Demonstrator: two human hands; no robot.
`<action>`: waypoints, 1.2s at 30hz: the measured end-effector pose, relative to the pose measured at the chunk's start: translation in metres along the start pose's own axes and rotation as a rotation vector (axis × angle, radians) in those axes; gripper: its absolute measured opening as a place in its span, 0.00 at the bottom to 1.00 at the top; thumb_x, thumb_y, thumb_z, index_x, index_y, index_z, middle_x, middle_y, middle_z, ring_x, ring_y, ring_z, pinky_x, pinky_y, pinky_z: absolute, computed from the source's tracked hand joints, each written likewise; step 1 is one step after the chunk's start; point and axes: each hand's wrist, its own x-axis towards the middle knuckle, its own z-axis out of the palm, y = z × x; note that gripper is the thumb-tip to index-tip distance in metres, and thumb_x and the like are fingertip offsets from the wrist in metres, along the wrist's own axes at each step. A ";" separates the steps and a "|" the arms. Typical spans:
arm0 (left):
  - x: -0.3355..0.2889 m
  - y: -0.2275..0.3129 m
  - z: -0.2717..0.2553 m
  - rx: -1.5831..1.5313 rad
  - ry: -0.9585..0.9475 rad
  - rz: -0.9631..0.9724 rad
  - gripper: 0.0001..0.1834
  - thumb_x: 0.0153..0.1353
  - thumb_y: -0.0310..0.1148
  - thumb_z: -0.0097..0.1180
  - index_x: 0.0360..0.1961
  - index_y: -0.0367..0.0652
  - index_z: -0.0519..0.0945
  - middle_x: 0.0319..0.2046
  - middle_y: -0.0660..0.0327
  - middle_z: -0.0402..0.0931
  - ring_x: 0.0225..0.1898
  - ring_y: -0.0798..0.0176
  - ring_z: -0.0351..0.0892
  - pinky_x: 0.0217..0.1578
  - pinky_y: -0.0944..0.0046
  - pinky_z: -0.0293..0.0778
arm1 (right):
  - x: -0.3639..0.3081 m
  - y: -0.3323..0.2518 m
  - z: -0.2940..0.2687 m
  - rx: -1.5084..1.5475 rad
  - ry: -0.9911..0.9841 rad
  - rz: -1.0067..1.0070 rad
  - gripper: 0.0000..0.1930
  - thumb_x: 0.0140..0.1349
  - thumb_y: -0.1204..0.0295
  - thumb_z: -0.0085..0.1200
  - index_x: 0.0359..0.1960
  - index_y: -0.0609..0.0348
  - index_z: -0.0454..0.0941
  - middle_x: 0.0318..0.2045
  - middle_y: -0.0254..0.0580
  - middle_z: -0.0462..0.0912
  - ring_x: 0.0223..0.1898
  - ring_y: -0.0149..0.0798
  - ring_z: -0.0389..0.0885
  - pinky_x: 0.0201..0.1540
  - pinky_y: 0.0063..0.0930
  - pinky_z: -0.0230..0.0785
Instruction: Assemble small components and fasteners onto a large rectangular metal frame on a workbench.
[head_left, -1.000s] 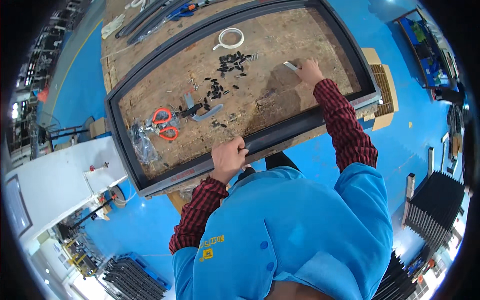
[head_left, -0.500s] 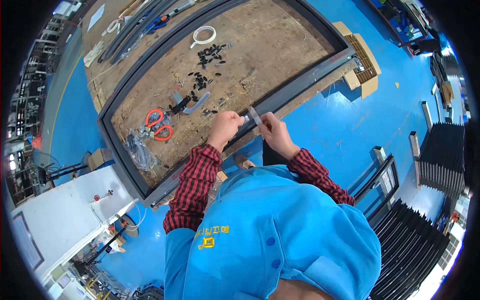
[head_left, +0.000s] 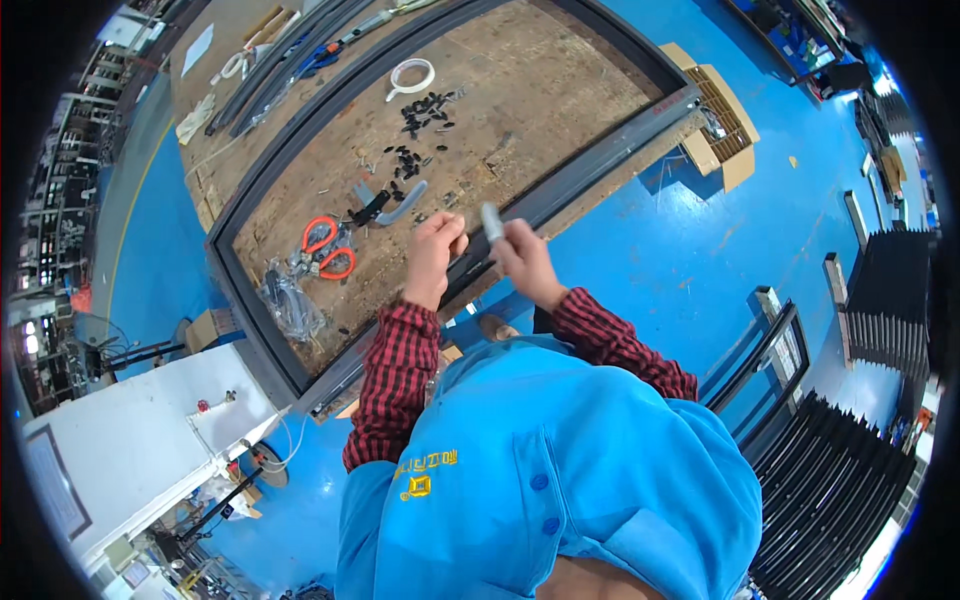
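My right hand [head_left: 524, 262] is closed on a short pale grey strip [head_left: 491, 220], blurred, its end pointing up over the near rail of a dark grey frame [head_left: 570, 180]. Just left of it, my left hand [head_left: 433, 250] has its fingers curled together above the same rail; whatever they pinch, if anything, is hidden. Inside the frame, beyond my left hand, lie a black-and-grey tool with a curved handle [head_left: 407, 203] and red-handled scissors [head_left: 336, 263]. Many small black plastic pieces [head_left: 428, 112] are scattered farther off, close to a roll of white tape [head_left: 411, 74].
The frame rests on a worn wooden table [head_left: 530, 60]. A clear plastic bag [head_left: 292, 308] sits in its near left corner. Long dark profiles [head_left: 285, 65] lie at the far left. An open cardboard box [head_left: 728, 125] stands past the right edge, above the blue floor [head_left: 640, 260].
My hands have moved apart slightly and to the left. The strip that spanned between them now stands up from my right hand alone. The view has shifted a little.
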 end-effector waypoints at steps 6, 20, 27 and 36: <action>-0.058 0.002 -0.083 -0.250 0.027 0.058 0.07 0.68 0.25 0.49 0.31 0.43 0.74 0.21 0.66 0.69 0.22 0.72 0.65 0.27 0.72 0.62 | -0.022 -0.016 -0.013 -0.005 -0.081 -0.010 0.09 0.63 0.72 0.50 0.44 0.57 0.71 0.29 0.45 0.81 0.23 0.45 0.74 0.27 0.36 0.67; -0.126 0.002 -0.114 -0.291 0.137 0.197 0.07 0.69 0.25 0.49 0.31 0.41 0.74 0.21 0.62 0.70 0.24 0.69 0.66 0.31 0.70 0.64 | -0.055 -0.035 0.092 0.067 -0.463 0.303 0.06 0.71 0.71 0.44 0.35 0.56 0.68 0.27 0.43 0.74 0.24 0.43 0.73 0.28 0.38 0.66; -0.156 -0.012 -0.124 -0.207 0.441 0.074 0.06 0.67 0.23 0.50 0.32 0.41 0.76 0.21 0.66 0.69 0.23 0.72 0.65 0.31 0.70 0.66 | -0.045 -0.020 0.088 -0.112 -0.179 -0.028 0.06 0.70 0.74 0.43 0.32 0.58 0.66 0.24 0.45 0.73 0.23 0.47 0.71 0.27 0.42 0.64; -0.290 -0.122 -0.176 0.059 0.897 0.025 0.09 0.59 0.29 0.59 0.32 0.33 0.85 0.27 0.65 0.82 0.28 0.67 0.73 0.33 0.68 0.71 | 0.078 -0.061 0.020 -0.301 -0.096 -0.077 0.09 0.65 0.69 0.48 0.31 0.60 0.76 0.19 0.44 0.77 0.20 0.47 0.71 0.25 0.38 0.64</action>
